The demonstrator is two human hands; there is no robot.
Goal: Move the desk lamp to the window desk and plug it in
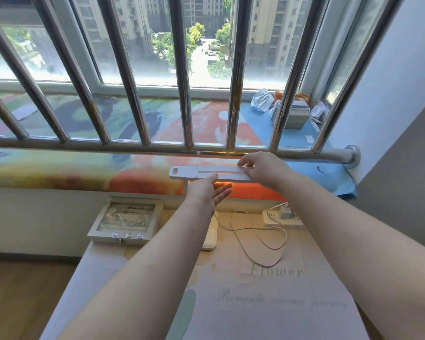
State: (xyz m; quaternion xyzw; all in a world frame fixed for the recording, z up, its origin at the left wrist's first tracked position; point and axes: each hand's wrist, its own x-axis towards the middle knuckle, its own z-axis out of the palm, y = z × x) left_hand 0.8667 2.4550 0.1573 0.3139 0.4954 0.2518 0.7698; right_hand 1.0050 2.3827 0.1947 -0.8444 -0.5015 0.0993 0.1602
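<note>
The lamp stands on the desk under the window, its white base partly hidden by my left forearm and its flat head level just below the rail. My right hand rests on the far end of the head, fingers bent over its top edge in a light pinch. My left hand sits open under the head, palm up, fingers spread, lit orange from above, so I judge the lamp is on.

The cord runs in loose loops from the base to a plug seated in the power strip at the desk's back edge.

Risks, as I judge them:
- Pressing the head's far end could tip the narrow base or strain the hinge.
- The head is near the rail and may strike it if raised.
- My forearm could snag the slack cord and pull the plug.
- The glass-lidded box sits just beside the base and could be knocked.

Legible writing: "Flower" on the desk cover; the script line below begins "Romantic", rest unclear. No brand readable on the lamp.
</note>
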